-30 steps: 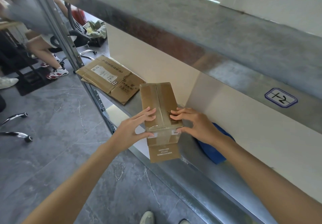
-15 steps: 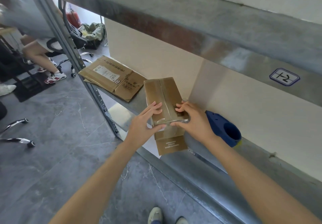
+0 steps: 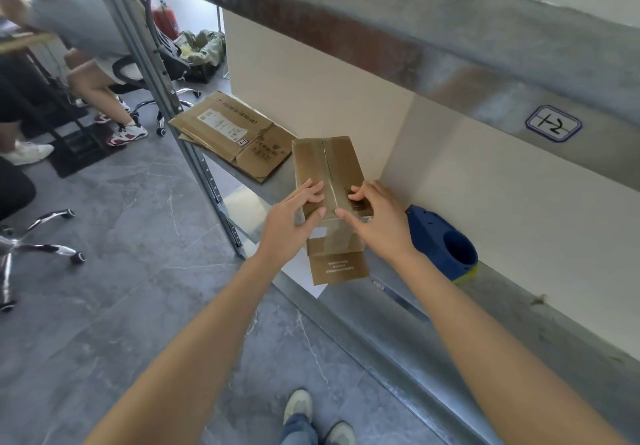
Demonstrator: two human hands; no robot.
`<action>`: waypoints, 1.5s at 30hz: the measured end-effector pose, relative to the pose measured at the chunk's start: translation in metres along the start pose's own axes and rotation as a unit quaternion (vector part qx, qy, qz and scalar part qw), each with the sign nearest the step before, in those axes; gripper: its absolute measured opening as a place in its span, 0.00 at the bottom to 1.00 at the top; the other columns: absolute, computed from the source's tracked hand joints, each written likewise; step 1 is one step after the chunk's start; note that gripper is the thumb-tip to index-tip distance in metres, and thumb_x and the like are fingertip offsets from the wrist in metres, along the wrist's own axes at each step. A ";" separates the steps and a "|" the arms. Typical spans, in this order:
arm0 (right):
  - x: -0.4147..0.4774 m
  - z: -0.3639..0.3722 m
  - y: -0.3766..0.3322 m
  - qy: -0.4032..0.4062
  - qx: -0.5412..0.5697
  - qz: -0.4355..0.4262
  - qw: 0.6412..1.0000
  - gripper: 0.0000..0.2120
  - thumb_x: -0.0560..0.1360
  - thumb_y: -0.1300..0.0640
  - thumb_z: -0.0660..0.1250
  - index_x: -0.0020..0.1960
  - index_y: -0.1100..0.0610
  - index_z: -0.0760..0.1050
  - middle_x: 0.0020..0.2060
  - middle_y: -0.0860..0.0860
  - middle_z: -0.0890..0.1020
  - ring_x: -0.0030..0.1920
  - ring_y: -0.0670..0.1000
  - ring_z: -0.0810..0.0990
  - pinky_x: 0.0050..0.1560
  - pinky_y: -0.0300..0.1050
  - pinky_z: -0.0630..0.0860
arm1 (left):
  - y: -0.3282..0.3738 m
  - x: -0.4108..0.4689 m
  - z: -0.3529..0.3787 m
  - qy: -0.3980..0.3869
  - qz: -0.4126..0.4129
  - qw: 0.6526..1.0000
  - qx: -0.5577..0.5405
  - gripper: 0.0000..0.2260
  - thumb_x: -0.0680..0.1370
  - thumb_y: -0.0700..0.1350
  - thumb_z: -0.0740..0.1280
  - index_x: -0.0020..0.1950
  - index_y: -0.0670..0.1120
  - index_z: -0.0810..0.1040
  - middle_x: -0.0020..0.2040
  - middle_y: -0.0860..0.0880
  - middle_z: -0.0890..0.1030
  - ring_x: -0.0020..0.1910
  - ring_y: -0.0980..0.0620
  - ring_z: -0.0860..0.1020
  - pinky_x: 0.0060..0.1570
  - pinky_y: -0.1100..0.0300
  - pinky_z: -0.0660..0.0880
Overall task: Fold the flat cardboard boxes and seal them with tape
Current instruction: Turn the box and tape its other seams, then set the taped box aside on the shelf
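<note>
pressing tape (image 3: pixel 337 236) onto the cardboard box (image 3: pixel 327 164), left hand (image 3: pixel 291 228) and right hand (image 3: pixel 379 224) grip nothing; overhanging the shelf (image 3: pixel 485 309), it could tip.

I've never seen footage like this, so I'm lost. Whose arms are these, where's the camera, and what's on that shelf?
There is no machine: these are a person's bare arms, filmed by one camera worn on their head, looking down. The left hand and right hand press on the top of a folded cardboard box standing on a metal shelf; clear tape shines along its seam. Farther along the shelf lie flat cardboard boxes, not yet folded. To the right sits a blue object, perhaps a tape dispenser.
</note>
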State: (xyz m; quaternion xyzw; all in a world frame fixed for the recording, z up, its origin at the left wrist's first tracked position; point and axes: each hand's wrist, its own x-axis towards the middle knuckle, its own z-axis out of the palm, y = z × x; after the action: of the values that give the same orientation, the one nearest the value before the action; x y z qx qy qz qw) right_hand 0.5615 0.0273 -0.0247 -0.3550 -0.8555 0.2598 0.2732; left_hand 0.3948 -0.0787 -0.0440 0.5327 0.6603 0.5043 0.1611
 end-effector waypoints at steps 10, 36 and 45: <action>-0.006 0.006 0.003 0.004 0.068 0.039 0.997 0.11 0.76 0.51 0.71 0.56 0.55 0.79 0.58 0.39 0.75 0.59 0.20 0.63 0.56 0.22 0.61 | -0.010 0.012 -0.028 -0.124 0.056 0.987 0.081 0.15 0.78 0.48 0.70 0.65 0.49 0.78 0.71 0.60 0.72 0.75 0.60 0.64 0.72 0.52 0.66; -0.016 0.019 -0.055 0.131 0.105 0.301 0.939 0.19 0.79 0.58 0.69 0.68 0.50 0.72 0.56 0.43 0.79 0.61 0.46 0.78 0.66 0.45 0.74 | -0.084 0.168 -0.066 -0.325 0.086 0.942 0.012 0.42 0.63 0.54 0.82 0.73 0.58 0.67 0.69 0.54 0.72 0.66 0.57 0.69 0.65 0.59 0.65; -0.018 0.036 -0.056 0.268 0.159 0.359 0.880 0.33 0.77 0.51 0.68 0.78 0.57 0.61 0.73 0.49 0.70 0.72 0.46 0.68 0.61 0.26 0.69 | -0.078 0.147 -0.063 -0.251 0.074 0.965 -0.014 0.42 0.61 0.58 0.82 0.72 0.57 0.68 0.64 0.62 0.70 0.64 0.60 0.68 0.63 0.59 0.66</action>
State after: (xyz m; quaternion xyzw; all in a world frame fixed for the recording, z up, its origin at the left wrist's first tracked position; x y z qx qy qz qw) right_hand 0.5229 -0.0297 -0.0192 -0.6459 -0.5107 0.3676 0.4322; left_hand 0.2492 0.0231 -0.0343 0.6874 0.5500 0.3744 0.2911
